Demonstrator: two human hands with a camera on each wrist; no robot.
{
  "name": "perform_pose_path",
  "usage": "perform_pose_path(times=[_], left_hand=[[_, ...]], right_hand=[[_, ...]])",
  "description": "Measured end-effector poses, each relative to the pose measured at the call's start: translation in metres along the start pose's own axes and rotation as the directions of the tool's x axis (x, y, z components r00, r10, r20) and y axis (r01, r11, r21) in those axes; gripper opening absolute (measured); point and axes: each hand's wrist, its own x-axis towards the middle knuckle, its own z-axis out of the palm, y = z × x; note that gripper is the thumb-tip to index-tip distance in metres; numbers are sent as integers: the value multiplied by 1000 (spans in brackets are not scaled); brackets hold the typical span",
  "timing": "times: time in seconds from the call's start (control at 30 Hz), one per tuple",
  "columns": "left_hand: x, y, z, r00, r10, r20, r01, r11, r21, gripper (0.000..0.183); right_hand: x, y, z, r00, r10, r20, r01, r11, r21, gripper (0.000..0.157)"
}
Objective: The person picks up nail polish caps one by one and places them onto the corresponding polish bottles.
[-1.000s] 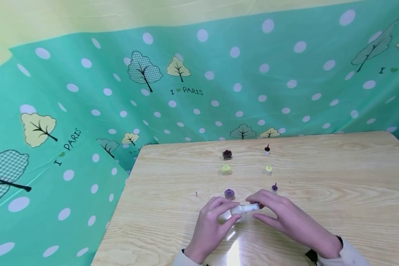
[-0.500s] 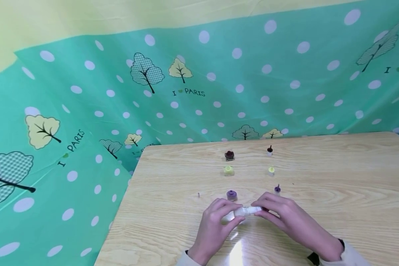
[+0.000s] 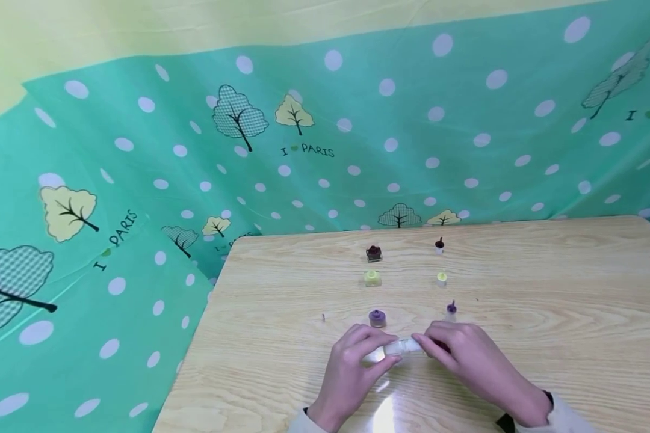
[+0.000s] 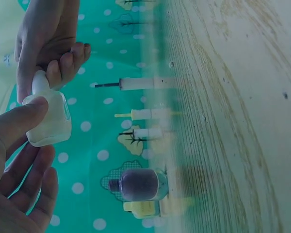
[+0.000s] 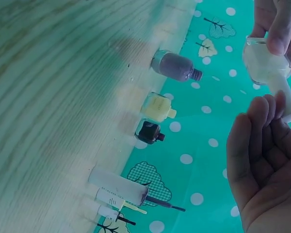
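Observation:
Between my hands is a nail polish bottle (image 4: 53, 121) of whitish, clear glass with a white cap (image 5: 285, 94). My left hand (image 3: 352, 373) pinches the glass body between thumb and fingers. With thumb and fingertips my right hand (image 3: 466, 355) grips the white cap, which sits on the bottle's neck. The bottle lies tilted sideways, held above the wooden table (image 3: 260, 373). Just beyond the hands stands an uncapped purple nail polish bottle (image 3: 377, 318). A purple-tipped brush cap (image 3: 451, 308) stands upright behind my right hand.
Farther back stand an uncapped yellow bottle (image 3: 372, 278) and a dark red bottle (image 3: 374, 253). To their right are a yellow brush cap (image 3: 442, 279) and a dark brush cap (image 3: 439, 245), bristles up. A polka-dot cloth (image 3: 303, 120) hangs behind the table.
My right hand's fingers have closed around the white cap, and the thumb has shifted over it. The left hand keeps its pinch on the bottle. The standing bottles have not moved.

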Motion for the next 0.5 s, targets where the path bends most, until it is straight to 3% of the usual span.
perform_pose_path(times=[0.13,0.3,0.5], left_hand=[[2,0,1,1000,14,12,-14,1000,-1,28],[1,2,0,997,-61,37,61,998,-19,28],[0,2,-1,996,-85,28,86,996,-17,28]], right_hand=[[-3,0,-1,1000,27,-11,-27,999,21,28],[-6,3,-3,999,-3,-40,6,998,65,8],[-10,8,-5,987,-140,-74,144,988,56,40]])
